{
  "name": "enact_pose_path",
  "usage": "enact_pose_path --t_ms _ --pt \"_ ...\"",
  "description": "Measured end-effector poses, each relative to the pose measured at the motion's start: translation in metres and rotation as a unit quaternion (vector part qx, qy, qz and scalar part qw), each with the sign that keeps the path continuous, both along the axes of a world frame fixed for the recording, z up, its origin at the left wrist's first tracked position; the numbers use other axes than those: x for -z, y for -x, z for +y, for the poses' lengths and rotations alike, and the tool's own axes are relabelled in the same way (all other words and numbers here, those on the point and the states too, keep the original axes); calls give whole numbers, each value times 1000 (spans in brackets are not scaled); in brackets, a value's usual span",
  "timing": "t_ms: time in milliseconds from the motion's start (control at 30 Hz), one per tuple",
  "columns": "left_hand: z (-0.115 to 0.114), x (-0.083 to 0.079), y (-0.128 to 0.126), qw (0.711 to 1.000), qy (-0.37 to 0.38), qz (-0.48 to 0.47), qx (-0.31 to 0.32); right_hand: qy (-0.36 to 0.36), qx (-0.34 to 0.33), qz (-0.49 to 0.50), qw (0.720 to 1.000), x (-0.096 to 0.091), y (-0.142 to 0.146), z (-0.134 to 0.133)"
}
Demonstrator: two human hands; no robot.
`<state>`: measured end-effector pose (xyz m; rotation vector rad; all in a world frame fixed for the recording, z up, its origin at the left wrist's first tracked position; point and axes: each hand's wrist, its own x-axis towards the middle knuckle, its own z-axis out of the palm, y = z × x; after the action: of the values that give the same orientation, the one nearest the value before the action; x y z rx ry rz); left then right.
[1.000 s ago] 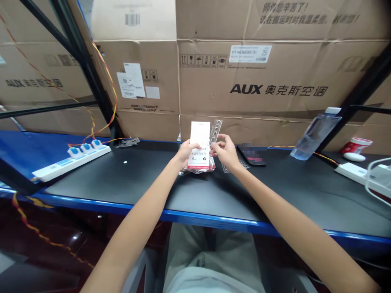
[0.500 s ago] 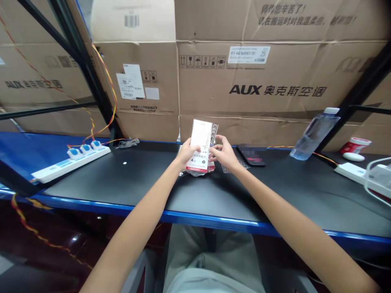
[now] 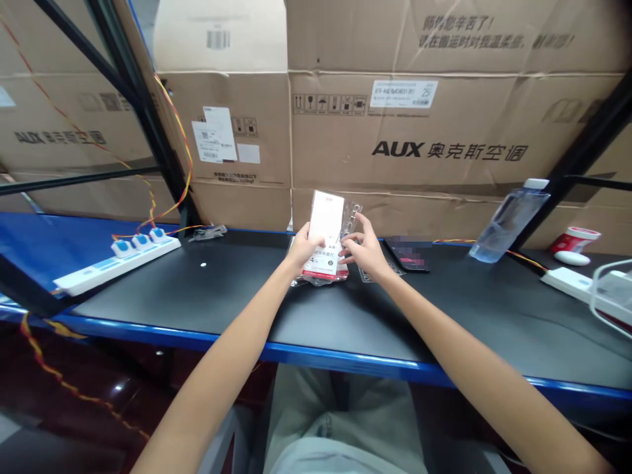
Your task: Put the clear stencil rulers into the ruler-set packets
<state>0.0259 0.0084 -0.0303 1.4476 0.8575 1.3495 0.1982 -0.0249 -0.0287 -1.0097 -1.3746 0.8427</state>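
Note:
My left hand (image 3: 302, 249) grips a ruler set packet (image 3: 326, 214), white with a red lower edge, its thumb flat across the front. From the packet's right side a clear plastic stencil ruler (image 3: 353, 214) with cut-out shapes sticks out, tilted. My right hand (image 3: 366, 249) has its fingers closed on that ruler; the exact contact is partly hidden. Beneath the held packet lie more clear-wrapped packets (image 3: 323, 282) on the dark tabletop. Just right of my right hand, another clear stencil (image 3: 366, 276) lies flat, partly covered by the hand.
A dark phone (image 3: 407, 253) lies at the back of the table (image 3: 237, 289). A water bottle (image 3: 509, 220) leans at the right, near a red and white tub (image 3: 575, 241). Power strips (image 3: 118, 266) sit at both sides. Large cardboard boxes (image 3: 340, 158) stand behind.
My right hand and the clear stencil ruler have shifted slightly right, so more of the ruler shows beside the packet. My left hand keeps its hold on the packet.

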Motion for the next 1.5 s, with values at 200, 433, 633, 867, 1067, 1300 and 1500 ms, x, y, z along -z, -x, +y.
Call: enact_pose_path --t_ms 200,433,633,867,1067,1300,1500 --pt "-3 0 -1 999 -39 29 -15 -1 -13 -31 999 1 -2 -1" --pt "-10 -4 -4 997 -59 38 -27 4 -23 -37 999 2 -5 4" --pt "-9 -3 -2 998 -53 39 -20 -6 -26 -50 998 3 -7 8" --pt "-7 -4 0 998 -56 40 -8 -26 -36 -70 997 6 -10 9" --pt "-9 -4 -2 998 -47 24 42 -38 -59 -88 994 6 -9 6" --pt "-8 -4 -2 998 -29 23 55 -64 -49 -66 995 6 -6 7" --pt "-9 -7 -2 998 -16 18 65 -86 -22 -58 994 9 -6 10"
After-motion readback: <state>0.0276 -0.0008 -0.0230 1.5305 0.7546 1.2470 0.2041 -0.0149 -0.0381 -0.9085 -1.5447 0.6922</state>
